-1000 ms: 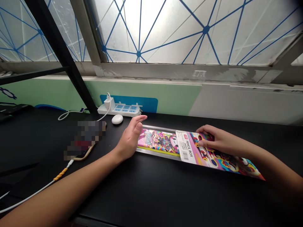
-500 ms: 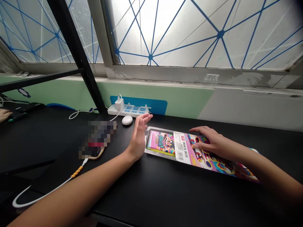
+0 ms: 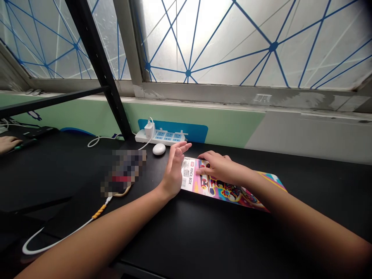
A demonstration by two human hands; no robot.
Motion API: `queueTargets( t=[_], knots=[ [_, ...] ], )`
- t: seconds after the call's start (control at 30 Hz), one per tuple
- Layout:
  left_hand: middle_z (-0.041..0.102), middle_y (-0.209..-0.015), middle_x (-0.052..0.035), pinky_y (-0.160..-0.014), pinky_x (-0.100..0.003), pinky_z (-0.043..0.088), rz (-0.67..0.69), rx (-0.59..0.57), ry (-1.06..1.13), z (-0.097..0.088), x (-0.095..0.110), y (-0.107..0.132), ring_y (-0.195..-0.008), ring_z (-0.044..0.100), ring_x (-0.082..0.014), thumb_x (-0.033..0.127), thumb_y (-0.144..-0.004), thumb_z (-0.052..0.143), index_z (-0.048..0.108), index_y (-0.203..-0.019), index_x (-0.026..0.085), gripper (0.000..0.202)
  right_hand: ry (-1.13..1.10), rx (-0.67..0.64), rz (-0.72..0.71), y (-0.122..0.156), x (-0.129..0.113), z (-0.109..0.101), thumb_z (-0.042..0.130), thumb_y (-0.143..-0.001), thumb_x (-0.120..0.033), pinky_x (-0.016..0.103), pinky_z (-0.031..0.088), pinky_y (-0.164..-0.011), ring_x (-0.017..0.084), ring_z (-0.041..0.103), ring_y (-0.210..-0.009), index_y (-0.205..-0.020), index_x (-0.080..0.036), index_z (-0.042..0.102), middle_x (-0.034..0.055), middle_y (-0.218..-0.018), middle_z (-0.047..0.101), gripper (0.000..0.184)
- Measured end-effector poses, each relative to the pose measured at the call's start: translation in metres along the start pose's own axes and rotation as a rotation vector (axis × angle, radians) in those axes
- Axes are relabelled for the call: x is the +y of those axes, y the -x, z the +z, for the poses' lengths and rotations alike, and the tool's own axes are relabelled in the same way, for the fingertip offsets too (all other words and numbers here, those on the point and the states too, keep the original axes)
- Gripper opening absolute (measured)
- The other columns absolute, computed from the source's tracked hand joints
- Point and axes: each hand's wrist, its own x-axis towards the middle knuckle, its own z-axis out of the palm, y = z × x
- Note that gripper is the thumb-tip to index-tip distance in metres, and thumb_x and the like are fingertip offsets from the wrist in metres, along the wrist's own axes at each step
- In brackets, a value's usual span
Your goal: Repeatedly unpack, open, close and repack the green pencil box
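A flat, brightly printed pencil box package (image 3: 225, 192) lies on the black desk, its white label (image 3: 188, 175) reading "PENCIL BOX" at the left end. My right hand (image 3: 216, 167) rests over its top, fingers along the far edge and thumb on the printed face; the forearm covers part of the right end. At the package's left end my left hand (image 3: 174, 170) stands on edge like a stop, palm facing it, fingers extended and holding nothing. Only a sliver of clear plastic shows at that end.
A white power strip (image 3: 141, 136) with a plugged-in charger sits by the wall, near a white rounded case (image 3: 159, 149). Left of my hand lies a blurred-out phone (image 3: 124, 174) with a white cable (image 3: 62, 241). Another person's hand (image 3: 8, 144) shows at far left.
My right hand has slid the printed sleeve leftward to my left hand. The tray and colourful pencil box that showed at the left end are now covered. My left hand stays put.
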Motion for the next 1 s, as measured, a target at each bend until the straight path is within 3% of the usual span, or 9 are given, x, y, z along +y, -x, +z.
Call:
queueTargets(
  t=[0.1,0.17,0.23,0.33,0.37,0.43,0.53,0.77,1.0],
  knots=[
    [0.059,-0.146,-0.0113,-0.122,-0.047,0.024,-0.022,0.035,-0.018,0.001,0.002,-0.001,-0.145,0.044,-0.0244,0.059,-0.106,0.034,0.051,-0.13,0.025,0.045,0.036,0.067,-0.024,-0.003,-0.005,0.003,0.055,-0.09,-0.063,0.061,0.036,-0.109,0.039,0.054,-0.132,-0.14,-0.024,0.056,0.0169,-0.148,0.055,0.063],
    [0.059,-0.145,-0.0116,-0.119,-0.044,0.03,-0.059,0.085,-0.061,0.001,0.003,-0.003,-0.143,0.047,-0.0236,0.046,-0.106,0.043,0.051,-0.129,0.024,0.032,0.083,0.154,-0.046,0.004,0.0,0.006,0.053,-0.091,-0.064,0.063,0.03,-0.113,0.04,0.05,-0.136,-0.141,-0.023,0.055,0.0175,-0.15,0.053,0.065],
    [0.058,-0.145,-0.0117,-0.114,-0.041,0.037,-0.128,0.127,-0.115,0.0,0.003,-0.005,-0.139,0.05,-0.0235,0.03,-0.101,0.054,0.05,-0.128,0.024,0.028,0.121,0.26,-0.054,0.02,0.015,0.009,0.05,-0.092,-0.067,0.064,0.027,-0.116,0.038,0.05,-0.137,-0.138,-0.023,0.056,0.0167,-0.15,0.054,0.064],
    [0.058,-0.143,-0.0116,-0.104,-0.036,0.045,-0.279,0.163,-0.17,-0.003,0.002,-0.01,-0.136,0.053,-0.0227,0.01,-0.092,0.056,0.049,-0.13,0.024,0.041,0.087,0.401,0.031,0.054,0.058,0.012,0.042,-0.094,-0.07,0.065,0.028,-0.116,0.036,0.055,-0.133,-0.129,-0.024,0.061,0.0138,-0.144,0.06,0.061],
    [0.06,-0.141,-0.0121,-0.1,-0.034,0.048,-0.325,0.168,-0.177,-0.004,0.001,-0.012,-0.133,0.055,-0.0228,0.006,-0.089,0.055,0.049,-0.13,0.023,0.046,0.058,0.424,0.086,0.066,0.076,0.012,0.041,-0.092,-0.071,0.066,0.029,-0.115,0.038,0.057,-0.131,-0.126,-0.024,0.063,0.0138,-0.142,0.062,0.061],
    [0.063,-0.136,-0.0131,-0.086,-0.032,0.053,-0.388,0.163,-0.177,-0.006,0.0,-0.015,-0.117,0.065,-0.0234,0.002,-0.084,0.057,0.049,-0.131,0.022,0.052,-0.066,0.423,0.211,0.086,0.109,0.01,0.044,-0.088,-0.073,0.059,0.046,-0.104,0.038,0.066,-0.118,-0.118,-0.023,0.066,0.0147,-0.128,0.07,0.062],
    [0.065,-0.13,-0.0126,-0.067,-0.029,0.055,-0.436,0.156,-0.167,-0.007,0.001,-0.018,-0.089,0.071,-0.0198,0.003,-0.082,0.061,0.05,-0.132,0.022,0.055,-0.244,0.368,0.342,0.102,0.135,0.004,0.047,-0.086,-0.074,0.048,0.058,-0.084,0.036,0.072,-0.101,-0.11,-0.025,0.069,0.0123,-0.111,0.077,0.058],
    [0.068,-0.116,-0.0093,-0.06,-0.024,0.055,-0.45,0.231,-0.172,-0.012,0.002,-0.023,-0.077,0.069,-0.015,0.005,-0.081,0.066,0.057,-0.114,0.02,0.038,-0.378,0.143,0.222,0.103,0.102,0.005,0.045,-0.095,-0.067,0.038,0.055,-0.066,0.027,0.071,-0.08,-0.093,-0.026,0.07,0.0052,-0.089,0.078,0.048],
    [0.069,-0.109,-0.0069,-0.054,-0.022,0.051,-0.447,0.284,-0.191,-0.013,0.0,-0.024,-0.066,0.066,-0.0125,0.007,-0.079,0.069,0.059,-0.11,0.02,0.035,-0.383,0.176,0.204,0.108,0.1,0.006,0.053,-0.093,-0.065,0.033,0.049,-0.058,0.023,0.067,-0.071,-0.088,-0.024,0.067,0.0044,-0.079,0.075,0.044]
  ],
)
